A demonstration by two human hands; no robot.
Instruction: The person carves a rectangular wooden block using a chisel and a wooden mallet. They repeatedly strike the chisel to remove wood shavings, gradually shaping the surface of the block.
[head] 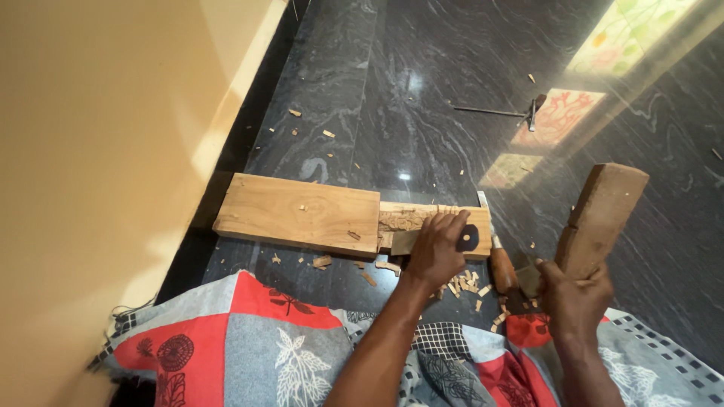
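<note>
A wooden plank (298, 212) lies on the dark stone floor, with a narrower carved wooden piece (411, 218) butted against its right end. My left hand (437, 249) rests palm-down on that carved piece, fingers spread over it and over a dark marking. My right hand (573, 298) grips the lower end of a thick wooden block used as a mallet (599, 218), held upright and tilted to the right. A chisel with a wooden handle (499, 264) lies on the floor between my two hands, untouched.
Wood chips (467, 290) litter the floor around the carved piece. A patterned red, grey and white cloth (249, 339) covers my lap. A cream wall (98, 151) runs along the left. A thin metal tool (498, 113) lies farther back on the floor.
</note>
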